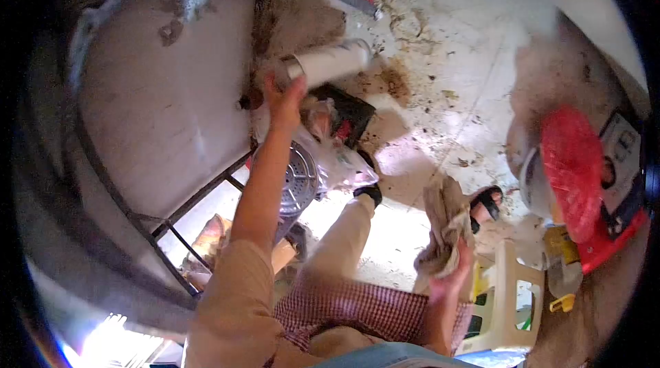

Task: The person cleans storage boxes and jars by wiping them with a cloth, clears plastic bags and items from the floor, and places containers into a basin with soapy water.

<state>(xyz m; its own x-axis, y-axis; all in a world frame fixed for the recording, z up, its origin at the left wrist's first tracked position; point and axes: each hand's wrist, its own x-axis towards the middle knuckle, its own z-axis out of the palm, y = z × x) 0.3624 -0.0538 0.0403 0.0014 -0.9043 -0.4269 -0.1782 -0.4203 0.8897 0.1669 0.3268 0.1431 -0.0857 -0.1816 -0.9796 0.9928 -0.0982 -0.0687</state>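
My left hand [283,101] is stretched forward, its fingers closed round one end of a white cylindrical container [333,64]. The container lies nearly sideways in the air and its far end is blurred, so I cannot tell its exact kind. Low on the right, my right hand [455,270] grips a crumpled, dirty beige cloth [443,223] that hangs above the floor. Under my left forearm is a round metal steamer plate with holes [298,179]. Clear plastic bags [337,161] lie beside it, near a black tray [350,110].
A dark metal frame [103,161] with a pale panel [165,86] stands at the left. Dirt and scraps cover the floor [440,100]. At the right are a red plastic bag [570,161] and a cream plastic stool [509,299]. My sandalled foot [487,206] is near the cloth.
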